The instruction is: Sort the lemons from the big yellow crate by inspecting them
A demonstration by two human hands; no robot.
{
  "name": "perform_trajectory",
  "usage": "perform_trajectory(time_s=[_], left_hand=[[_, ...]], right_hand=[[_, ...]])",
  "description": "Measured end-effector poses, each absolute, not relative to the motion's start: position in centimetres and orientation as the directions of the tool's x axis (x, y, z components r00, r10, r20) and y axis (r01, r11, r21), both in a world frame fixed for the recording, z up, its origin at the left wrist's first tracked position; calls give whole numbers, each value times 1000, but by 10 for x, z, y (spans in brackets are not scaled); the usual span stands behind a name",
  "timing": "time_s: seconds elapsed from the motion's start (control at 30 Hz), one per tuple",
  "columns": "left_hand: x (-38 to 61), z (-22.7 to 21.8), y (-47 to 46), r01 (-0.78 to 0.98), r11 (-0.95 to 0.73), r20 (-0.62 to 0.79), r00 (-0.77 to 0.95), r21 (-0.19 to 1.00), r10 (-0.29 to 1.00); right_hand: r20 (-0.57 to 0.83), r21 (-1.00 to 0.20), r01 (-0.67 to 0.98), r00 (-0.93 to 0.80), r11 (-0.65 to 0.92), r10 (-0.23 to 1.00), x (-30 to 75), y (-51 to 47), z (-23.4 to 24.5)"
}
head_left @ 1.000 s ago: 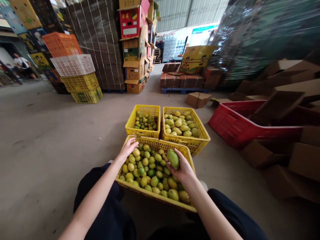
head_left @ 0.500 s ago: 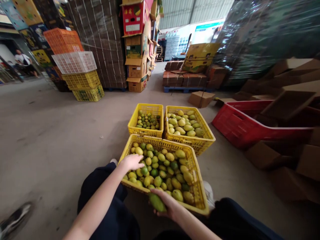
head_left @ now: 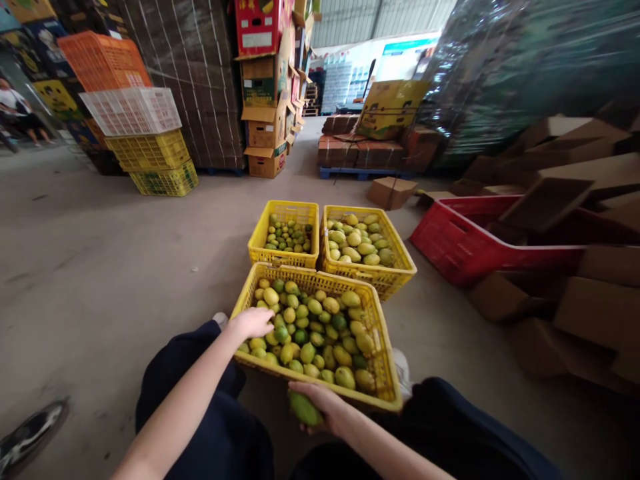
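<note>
A yellow plastic crate (head_left: 320,388) full of yellow and green lemons (head_left: 330,305) stands between my knees. Over the fruit on its left side reaches my left hand (head_left: 254,321), fingers stretched and parted, with nothing visible in its grasp; its fingertips are right at the lemons. My right hand (head_left: 323,403) is closed around a large green lemon (head_left: 305,408), just outside the crate's near rim. Behind stand two more crates: the left yellow crate (head_left: 283,256) holds small greenish fruit, and the right yellow crate (head_left: 395,273) holds bigger pale lemons.
On the right, a red bin (head_left: 445,247) sits among flattened and open cardboard boxes (head_left: 590,307). Stacked crates (head_left: 150,150) and tall carton stacks (head_left: 263,127) rise at the back left. A loaded blue pallet (head_left: 365,175) stands behind. A shoe (head_left: 35,430) shows at lower left.
The view has shifted slightly, so the whole scene sits a little further left and up. My right hand still holds the green lemon, and my left hand stays over the fruit.
</note>
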State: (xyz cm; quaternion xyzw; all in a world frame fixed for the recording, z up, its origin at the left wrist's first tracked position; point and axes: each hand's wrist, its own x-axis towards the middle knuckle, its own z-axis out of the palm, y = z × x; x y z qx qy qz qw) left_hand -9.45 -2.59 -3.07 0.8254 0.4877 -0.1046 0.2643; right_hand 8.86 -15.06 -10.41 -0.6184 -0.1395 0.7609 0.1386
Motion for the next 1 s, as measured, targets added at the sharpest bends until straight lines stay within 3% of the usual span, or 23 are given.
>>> perform_trajectory(time_s=[0.07,0.13,0.2,0.27,0.33,0.47,0.53,0.67,0.83,1.0], left_hand=[[-97,-28,-28,912,-376,-521,405,166,752],[-99,-27,-29,922,-372,-556,366,107,746],[-102,-27,-29,916,-380,-554,383,126,739],[-105,-28,-29,914,-383,-557,390,136,733],[-107,-28,-30,922,-366,-572,370,128,732],[-108,-22,-32,911,-371,-570,404,180,715],[-108,-18,-32,886,-388,-534,463,254,707],[-111,-14,-31,854,-413,-432,517,315,739],[-123,-12,-31,941,-302,-555,336,156,761],[-132,-9,-30,960,-255,-607,272,117,746]], right_hand=[[-885,-412,-114,-187,-904,427,102,-129,-89],[-805,-536,-295,-104,-791,584,130,-96,-64],[-573,-669,-636,113,-384,811,167,-64,-35],[-478,-678,-727,327,-106,815,201,-43,-11],[-515,-672,-736,384,-83,767,221,-37,0],[-651,-604,-717,193,-347,734,216,-52,-18],[-661,-656,-601,167,-456,731,207,-59,-37],[-519,-846,-57,323,-531,792,208,-62,-76],[-481,-745,383,258,-546,838,210,-54,-123],[-557,-561,738,-1,-375,831,166,-45,-175]])
